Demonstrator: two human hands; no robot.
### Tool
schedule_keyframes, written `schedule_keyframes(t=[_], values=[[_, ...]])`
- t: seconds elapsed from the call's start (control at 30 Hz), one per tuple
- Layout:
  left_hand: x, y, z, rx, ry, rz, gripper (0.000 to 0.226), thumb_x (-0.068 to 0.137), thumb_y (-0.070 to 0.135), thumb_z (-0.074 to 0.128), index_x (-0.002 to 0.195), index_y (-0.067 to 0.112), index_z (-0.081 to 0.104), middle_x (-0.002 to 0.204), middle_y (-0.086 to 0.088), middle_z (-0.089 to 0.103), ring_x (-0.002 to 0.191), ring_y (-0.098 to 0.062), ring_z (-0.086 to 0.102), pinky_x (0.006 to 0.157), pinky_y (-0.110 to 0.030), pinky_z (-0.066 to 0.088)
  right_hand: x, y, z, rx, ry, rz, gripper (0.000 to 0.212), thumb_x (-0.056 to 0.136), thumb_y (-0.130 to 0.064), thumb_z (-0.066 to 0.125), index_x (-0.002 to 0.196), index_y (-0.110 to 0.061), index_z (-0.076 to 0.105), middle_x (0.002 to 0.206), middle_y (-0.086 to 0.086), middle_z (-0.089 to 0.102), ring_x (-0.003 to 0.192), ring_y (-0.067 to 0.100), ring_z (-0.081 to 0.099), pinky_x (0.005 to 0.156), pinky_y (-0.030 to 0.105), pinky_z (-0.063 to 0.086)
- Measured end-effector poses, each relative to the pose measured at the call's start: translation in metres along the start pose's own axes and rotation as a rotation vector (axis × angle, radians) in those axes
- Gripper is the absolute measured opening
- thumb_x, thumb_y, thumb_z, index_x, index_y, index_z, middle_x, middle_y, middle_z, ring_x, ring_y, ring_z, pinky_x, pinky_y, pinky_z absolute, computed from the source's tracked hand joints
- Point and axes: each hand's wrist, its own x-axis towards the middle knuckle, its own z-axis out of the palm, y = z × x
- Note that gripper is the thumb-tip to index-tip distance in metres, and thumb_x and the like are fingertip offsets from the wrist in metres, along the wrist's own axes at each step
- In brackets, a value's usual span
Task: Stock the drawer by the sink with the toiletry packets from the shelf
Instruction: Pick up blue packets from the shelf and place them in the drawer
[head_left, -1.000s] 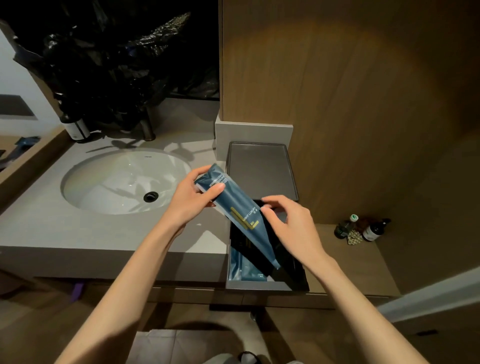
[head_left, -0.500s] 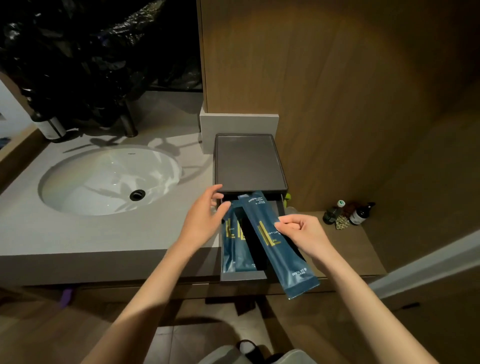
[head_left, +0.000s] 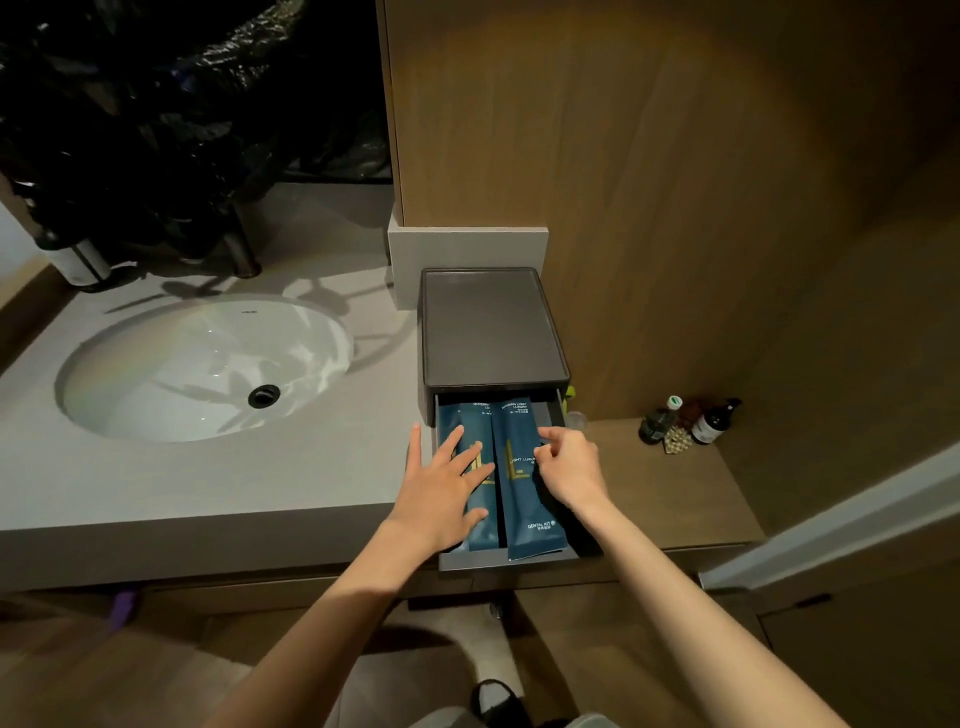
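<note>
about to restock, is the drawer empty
No, a left packet and a right packet lie side by side in the drawer.

A white oval basin (head_left: 156, 374) with a dark drain (head_left: 264, 396) is sunk into the grey surface (head_left: 208, 483). Behind it a crumpled black plastic bag (head_left: 156, 130) hangs over a dark faucet (head_left: 241, 249). At right, two small dark bottles (head_left: 655, 423) (head_left: 714, 422) stand on a low wooden ledge (head_left: 665, 499) against the wood panel wall (head_left: 675, 208).
</note>
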Motion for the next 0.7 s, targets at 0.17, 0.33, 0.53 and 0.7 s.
schedule_keyframes(t=[0.17, 0.33, 0.53, 0.7], values=[[0.001, 0.001, 0.000, 0.042, -0.029, -0.012, 0.063, 0.093, 0.059, 0.035, 0.149, 0.032, 0.025, 0.161, 0.002, 0.013, 0.149, -0.025, -0.008, 0.109, -0.065, -0.016, 0.007, -0.004, 0.017, 0.055, 0.038, 0.029, 0.035, 0.098, -0.004, 0.045, 0.131, -0.009, 0.056, 0.120, 0.011, 0.066, 0.113, 0.023, 0.061, 0.091, 0.026, 0.044], [-0.001, 0.002, -0.002, 0.040, -0.035, -0.022, 0.064, 0.094, 0.059, 0.035, 0.150, 0.030, 0.023, 0.162, 0.002, 0.012, 0.149, -0.025, -0.008, 0.110, -0.067, -0.012, 0.004, -0.006, 0.030, 0.092, 0.084, 0.038, 0.033, 0.098, -0.003, 0.046, 0.129, -0.011, 0.055, 0.109, 0.010, 0.068, 0.104, 0.023, 0.064, 0.088, 0.030, 0.049], [-0.006, 0.002, -0.002, 0.004, -0.011, -0.051, 0.068, 0.092, 0.056, 0.042, 0.150, 0.023, 0.025, 0.161, 0.001, 0.016, 0.149, -0.022, -0.005, 0.111, -0.064, -0.014, -0.001, 0.003, 0.030, -0.095, 0.047, -0.142, 0.051, 0.094, 0.003, 0.048, 0.142, -0.014, 0.039, 0.127, 0.012, 0.051, 0.108, 0.021, 0.057, 0.095, 0.033, 0.047], [-0.007, 0.002, -0.002, -0.015, -0.016, -0.065, 0.072, 0.091, 0.056, 0.045, 0.151, 0.022, 0.023, 0.160, 0.000, 0.017, 0.149, -0.021, -0.006, 0.109, -0.062, -0.017, -0.001, 0.001, 0.014, -0.366, -0.213, -0.217, 0.070, 0.092, -0.010, 0.060, 0.151, -0.025, 0.026, 0.137, 0.011, 0.038, 0.113, 0.028, 0.057, 0.099, 0.037, 0.046]])
